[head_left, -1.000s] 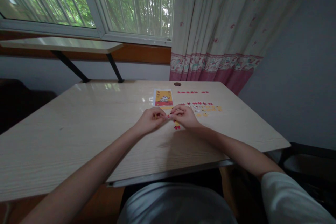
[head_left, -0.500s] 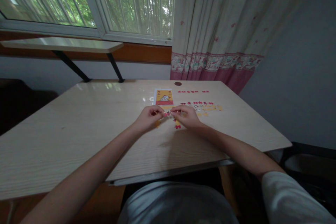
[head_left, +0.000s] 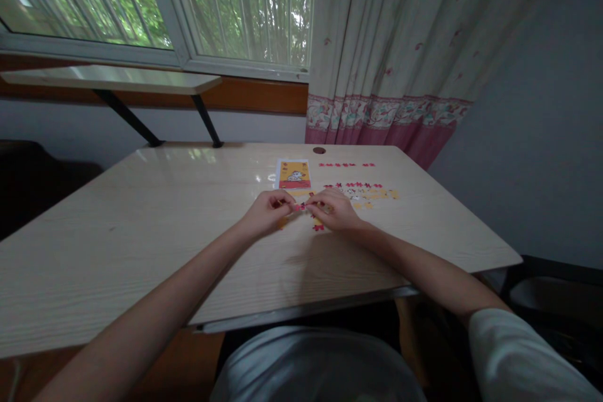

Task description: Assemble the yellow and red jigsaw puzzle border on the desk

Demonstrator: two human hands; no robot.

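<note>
My left hand [head_left: 267,211] and my right hand [head_left: 335,209] meet over the far middle of a pale wooden table [head_left: 141,245]. Both are curled in a pinch on small red jigsaw pieces [head_left: 300,206] held between their fingertips. A yellow piece [head_left: 282,223] lies under my left hand and a red piece [head_left: 318,227] lies by my right hand. Just beyond them lies a yellow and red picture card [head_left: 293,174]. Several loose yellow, white and red pieces [head_left: 365,192] are spread to the right of my right hand.
A row of red pieces [head_left: 346,164] lies near the table's far edge, beside a round cable hole [head_left: 319,151]. A window with a shelf [head_left: 108,80] is behind the table. A patterned curtain [head_left: 391,44] hangs at the back right.
My hands have drawn slightly apart, so the small red pieces now show between the fingertips. A yellow piece has come into sight under my left hand.
</note>
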